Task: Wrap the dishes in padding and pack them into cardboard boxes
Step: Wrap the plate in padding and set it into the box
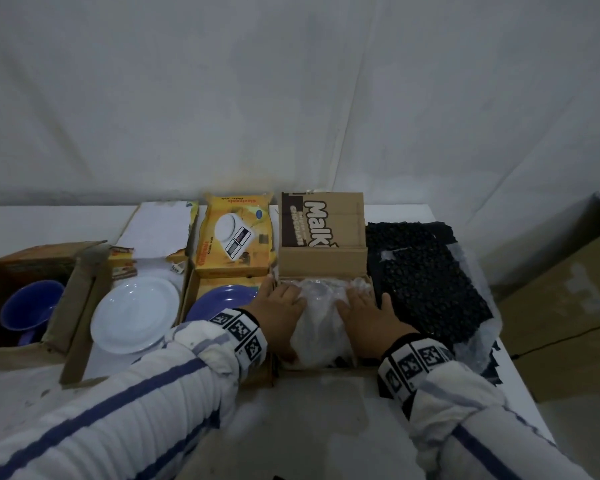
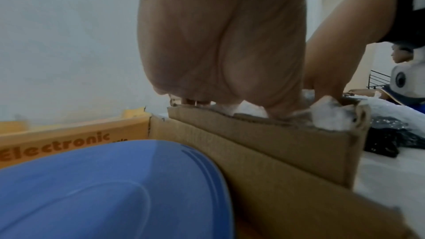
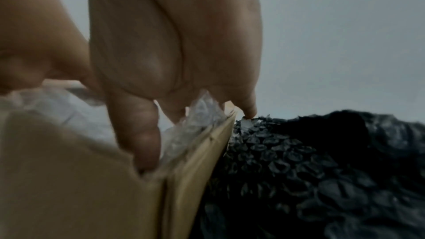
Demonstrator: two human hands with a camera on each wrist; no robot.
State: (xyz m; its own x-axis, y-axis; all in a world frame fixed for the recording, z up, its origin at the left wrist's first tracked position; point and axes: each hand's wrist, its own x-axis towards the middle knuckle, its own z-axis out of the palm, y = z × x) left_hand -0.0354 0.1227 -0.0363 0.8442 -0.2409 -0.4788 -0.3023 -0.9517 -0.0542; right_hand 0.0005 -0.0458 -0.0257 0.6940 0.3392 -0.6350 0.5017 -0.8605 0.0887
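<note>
A dish bundled in clear bubble wrap [image 1: 321, 306] lies in the open brown cardboard box [image 1: 323, 268] with the chocolate print on its raised flap. Both hands lie flat on the bundle, fingers straight. My left hand [image 1: 284, 301] presses its left side and my right hand [image 1: 364, 304] its right side. In the left wrist view, my left hand [image 2: 220, 43] reaches down over the box wall [image 2: 276, 143] onto the wrap. In the right wrist view, the fingers [image 3: 147, 134] of my right hand [image 3: 174, 43] push the clear wrap [image 3: 202, 112] down inside the box. The dish itself is hidden.
A blue plate [image 1: 222, 299] sits in the yellow scale box [image 1: 232, 237] just left of the brown box. Further left are a white plate [image 1: 136, 313] and a blue mug [image 1: 32, 310] in their own boxes. Black bubble wrap [image 1: 426, 282] lies to the right, near the table edge [image 1: 520, 368].
</note>
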